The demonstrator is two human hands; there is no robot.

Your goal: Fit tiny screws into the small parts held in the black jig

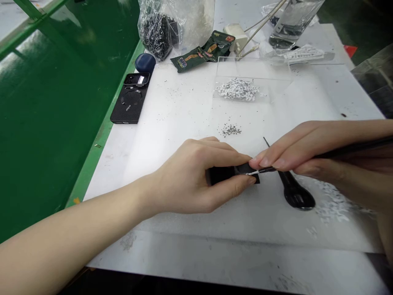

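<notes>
My left hand [196,176] is closed around a small black block [221,174], thumb and forefinger at its sides, so much of the block is hidden. In my right hand [316,151] is a slim dark tool with a pointed silver tip [252,173], pinched between the fingers. Its tip touches or hovers just over the block's right end, beside my left thumb; I cannot tell which. A black spoon [298,196] lies below my right fingers, its handle partly covered. Small white pieces [333,203] are scattered under my right hand.
A clear plastic box [215,88] with white pieces [238,89] stands beyond the hands, behind a small pile of dark bits [231,130]. A phone [127,102], a blue case [145,62], a green wrapper [202,53], a white charger [236,35] and a water glass [290,24] lie farther back.
</notes>
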